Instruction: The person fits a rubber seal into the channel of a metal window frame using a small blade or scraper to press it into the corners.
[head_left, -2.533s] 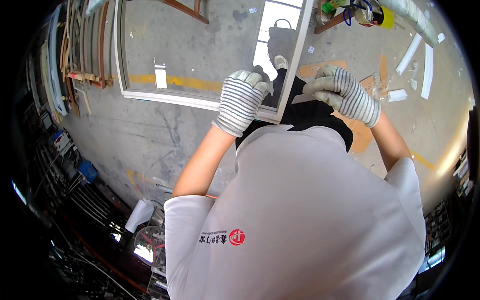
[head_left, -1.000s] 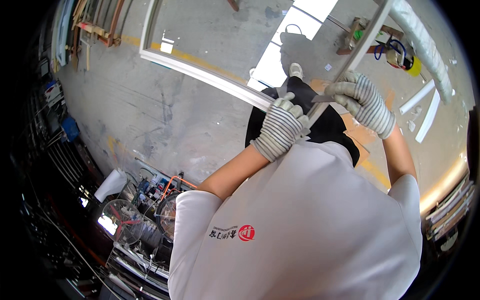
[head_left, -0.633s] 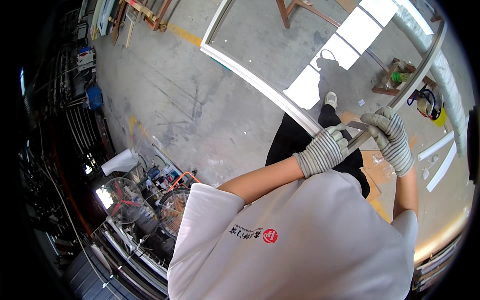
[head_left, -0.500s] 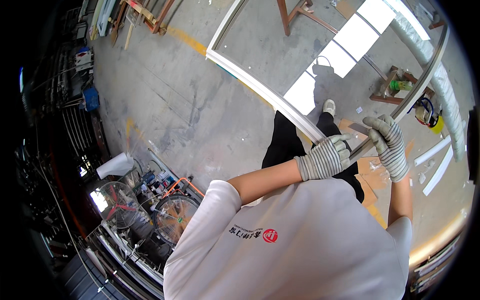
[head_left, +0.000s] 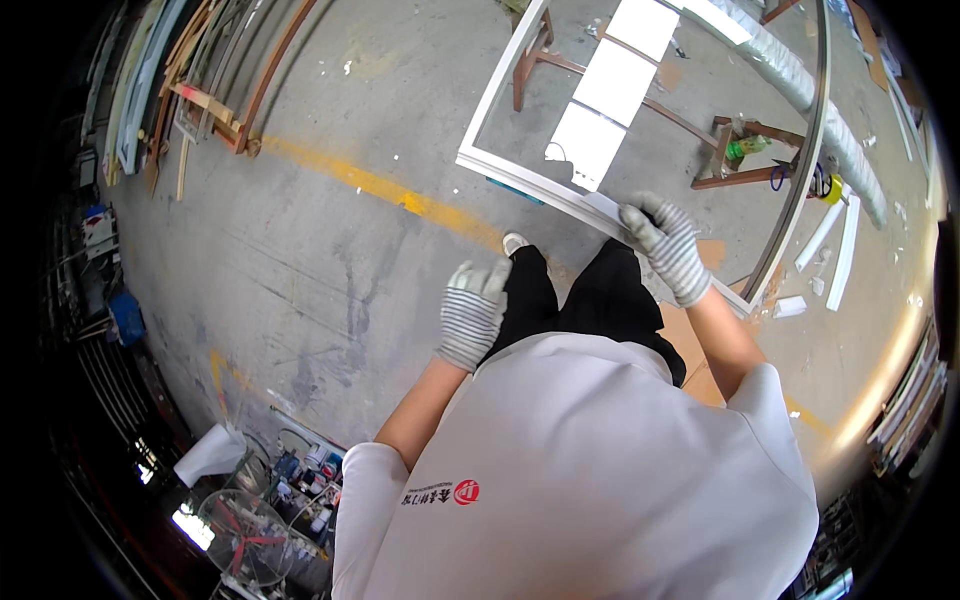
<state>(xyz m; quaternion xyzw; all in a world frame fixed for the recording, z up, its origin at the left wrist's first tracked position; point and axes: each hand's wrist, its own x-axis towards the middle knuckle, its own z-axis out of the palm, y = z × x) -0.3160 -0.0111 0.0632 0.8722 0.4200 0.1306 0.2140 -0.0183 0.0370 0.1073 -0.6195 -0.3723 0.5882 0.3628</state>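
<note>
A large white window frame (head_left: 560, 198) lies raised above the floor, with its near rail in front of me. At that rail, my right hand (head_left: 668, 245) in a striped grey glove is closed around a flat, blade-like tool (head_left: 603, 208). The tool's pale blade lies along the rail; its handle is hidden in the glove. My left hand (head_left: 472, 312), gloved the same way, hangs beside my thigh, left of the frame. Its fingers are loosely apart and hold nothing.
Brown trestles (head_left: 715, 180) stand under the frame, with a green bottle (head_left: 747, 147) on one. A wrapped bundle (head_left: 790, 85) and white strips (head_left: 843, 255) are at the right. Wooden racks (head_left: 215, 108) stand far left. A fan (head_left: 245, 538) is at lower left.
My left hand has come off the frame near its corner and moved left, down by my leg. My right hand has shifted from the right-hand rail to the near rail, with the tool.
</note>
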